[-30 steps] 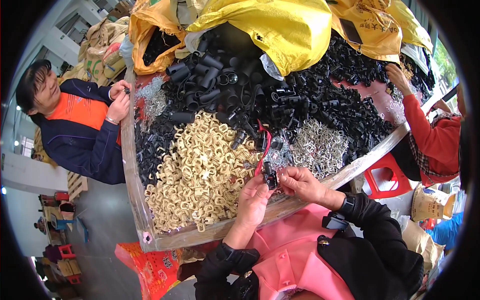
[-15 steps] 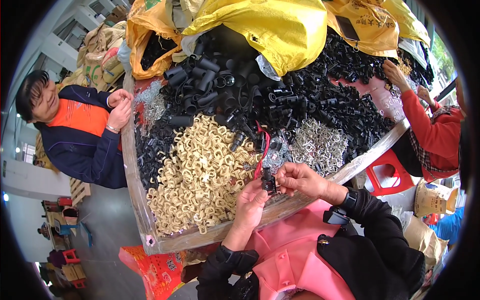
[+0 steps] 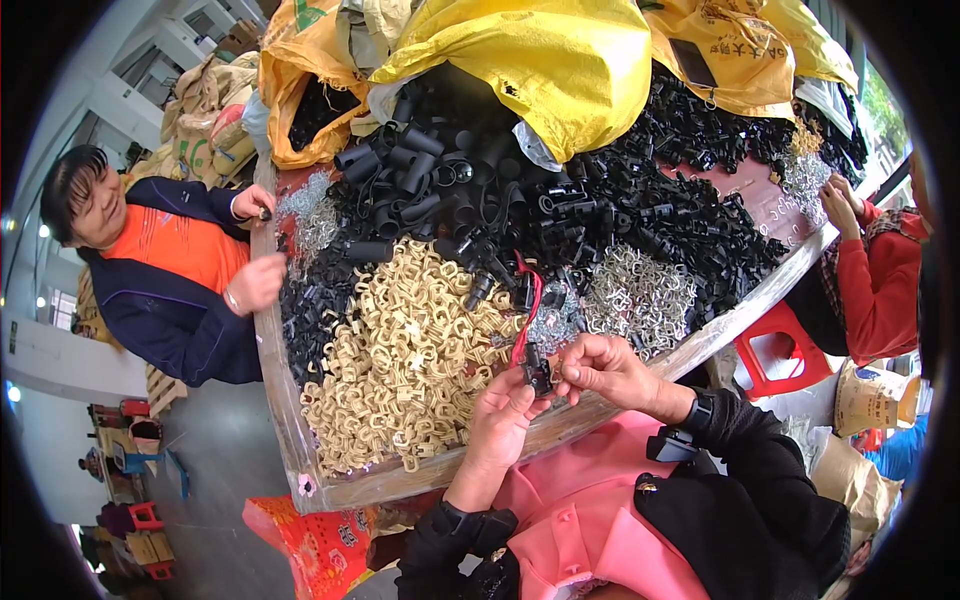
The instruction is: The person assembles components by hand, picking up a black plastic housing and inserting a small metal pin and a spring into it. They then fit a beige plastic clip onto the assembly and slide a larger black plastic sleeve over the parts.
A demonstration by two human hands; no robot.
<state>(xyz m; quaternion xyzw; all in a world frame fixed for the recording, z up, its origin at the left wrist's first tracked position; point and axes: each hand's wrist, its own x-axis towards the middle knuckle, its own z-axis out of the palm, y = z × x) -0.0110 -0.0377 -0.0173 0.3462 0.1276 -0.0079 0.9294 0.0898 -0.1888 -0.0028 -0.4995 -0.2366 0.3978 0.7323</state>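
Over the near edge of the table, my left hand (image 3: 503, 412) is closed around a small black plastic part (image 3: 537, 368), which stands up tilted between thumb and fingers. Close against its right side, my right hand (image 3: 605, 372) is pinched; whatever sits between those fingertips is too small to make out. Just beyond my hands lie a red cord (image 3: 528, 305) and small grey metal pieces (image 3: 556, 318). Cream-coloured loop-shaped pieces (image 3: 395, 365) form a big heap to the left. Bent silver metal clips (image 3: 640, 300) are piled to the right.
The table has a raised wooden rim (image 3: 400, 482). Black plastic parts (image 3: 690, 235) and black tubes (image 3: 420, 170) cover its far side, below a yellow sack (image 3: 560, 70). One co-worker (image 3: 170, 260) is at the left edge, another (image 3: 880, 270) at the right, near a red stool (image 3: 775, 350).
The black part has tilted and come slightly lower, with both my hands still at it. The left co-worker's hands have moved apart; the right co-worker's hands have drawn back toward the body.
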